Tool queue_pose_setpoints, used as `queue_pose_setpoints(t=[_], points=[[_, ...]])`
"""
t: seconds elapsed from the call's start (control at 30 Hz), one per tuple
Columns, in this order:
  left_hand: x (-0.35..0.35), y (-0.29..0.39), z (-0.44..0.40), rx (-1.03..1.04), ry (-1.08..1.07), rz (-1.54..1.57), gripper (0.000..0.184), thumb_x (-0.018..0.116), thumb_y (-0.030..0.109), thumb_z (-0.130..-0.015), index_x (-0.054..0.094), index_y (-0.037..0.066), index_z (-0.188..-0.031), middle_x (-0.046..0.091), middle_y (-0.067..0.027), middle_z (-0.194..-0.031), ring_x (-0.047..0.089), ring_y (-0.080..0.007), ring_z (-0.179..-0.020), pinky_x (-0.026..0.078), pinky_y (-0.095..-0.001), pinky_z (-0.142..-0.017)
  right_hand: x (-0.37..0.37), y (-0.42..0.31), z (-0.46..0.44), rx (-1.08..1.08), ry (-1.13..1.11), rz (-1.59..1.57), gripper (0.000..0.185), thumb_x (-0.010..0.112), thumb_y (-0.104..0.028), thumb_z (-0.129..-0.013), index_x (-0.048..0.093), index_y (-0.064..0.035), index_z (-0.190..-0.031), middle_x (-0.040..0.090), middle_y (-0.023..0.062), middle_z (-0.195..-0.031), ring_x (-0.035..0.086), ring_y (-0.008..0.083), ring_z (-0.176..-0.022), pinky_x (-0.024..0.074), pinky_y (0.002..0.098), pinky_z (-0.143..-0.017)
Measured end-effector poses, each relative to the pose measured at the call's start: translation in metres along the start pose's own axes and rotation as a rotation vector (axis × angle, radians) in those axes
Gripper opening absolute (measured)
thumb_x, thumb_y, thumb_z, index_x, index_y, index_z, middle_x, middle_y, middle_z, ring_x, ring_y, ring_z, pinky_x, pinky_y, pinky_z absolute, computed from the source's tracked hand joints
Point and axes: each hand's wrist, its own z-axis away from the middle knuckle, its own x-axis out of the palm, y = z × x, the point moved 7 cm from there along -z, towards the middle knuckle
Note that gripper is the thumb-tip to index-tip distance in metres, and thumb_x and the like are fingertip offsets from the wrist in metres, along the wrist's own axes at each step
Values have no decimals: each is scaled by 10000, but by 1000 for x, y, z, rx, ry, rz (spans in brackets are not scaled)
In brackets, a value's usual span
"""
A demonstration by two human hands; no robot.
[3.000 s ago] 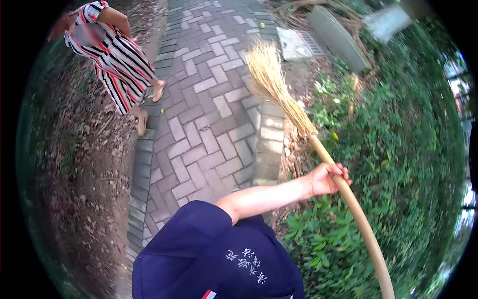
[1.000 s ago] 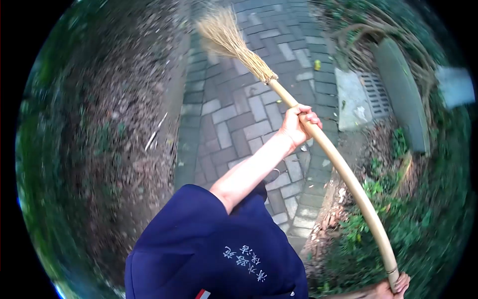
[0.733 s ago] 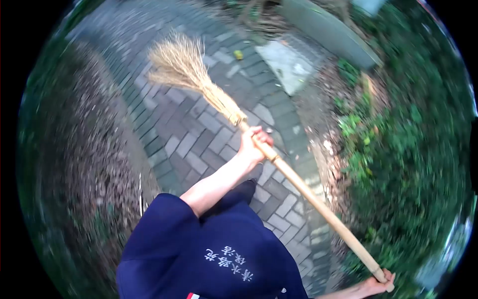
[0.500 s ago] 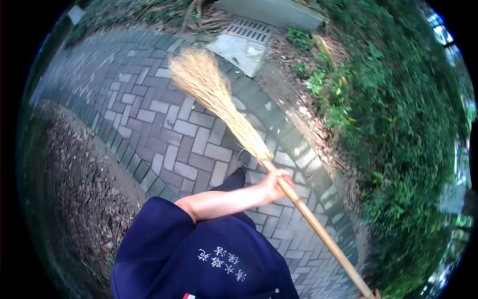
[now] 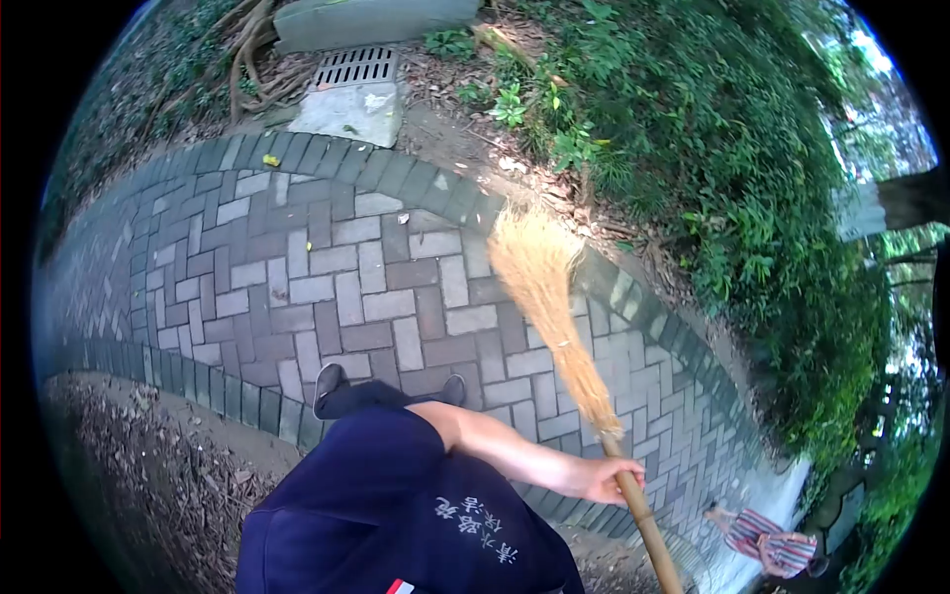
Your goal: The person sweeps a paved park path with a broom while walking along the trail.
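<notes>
My left hand [image 5: 606, 481] is wrapped round the bamboo handle of a broom [image 5: 546, 277], just below where the straw bristles are bound. The bristle end points away from me, and its fanned tip lies over the right-hand brick edging of the path. From my grip the handle runs down and out of the bottom of the view. My right hand does not show. Both my dark shoes [image 5: 330, 380] are on the brick paving [image 5: 396, 297]. A yellow leaf [image 5: 270, 160] lies by the far edging.
Dense green shrubs [image 5: 732, 178] and leaf litter border the path on the right. Bare mulched soil [image 5: 158, 445] lies to the left. Ahead are a drain grate [image 5: 356, 66], a concrete slab [image 5: 351, 114] and tree roots [image 5: 252, 59]. A person in striped clothing [image 5: 767, 543] is at lower right.
The broom has swung right and nearer to me, with my left hand still round it. My right hand, partly seen at the handle's lower end before, is out of view. The camera has turned rightward.
</notes>
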Motion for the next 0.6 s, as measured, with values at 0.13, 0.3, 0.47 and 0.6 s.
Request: queue_pose_setpoints(t=[0.13,0.3,0.47,0.6], points=[[-97,55,153,133,180,-212,160,656,153,-750,564,46,-826,569,-66,-845,567,-193,-855,494,-302,-793,-27,-48,51,-36,-18,135,176,457,-194,-845,448,-66,-725,387,18,-645,417,132,-599,375,258,-570],[-223,175,482,671,621,-79,89,571,55,-716,495,63,-671,499,-74,-694,509,-205,-674,463,-313,-615,24,-71,247,471,-15,408,161,370,-167,-852,435,-79,-734,421,45,-714,463,130,-674,417,270,-649],[-248,198,734,1387,787,364,139,437,85,-728,383,106,-601,364,-42,-542,365,-189,-465,389,-345,-472,29,-40,448,976,-58,-95,46,468,-34,-804,458,-27,-849,480,58,-707,508,163,-649,467,285,-626],[-219,171,763,1308,741,317,164,450,102,-731,360,112,-594,343,-45,-530,361,-199,-462,401,-366,-472,-20,-98,450,988,110,45,19,476,-61,-789,468,-53,-804,429,35,-699,467,139,-657,442,278,-674]])
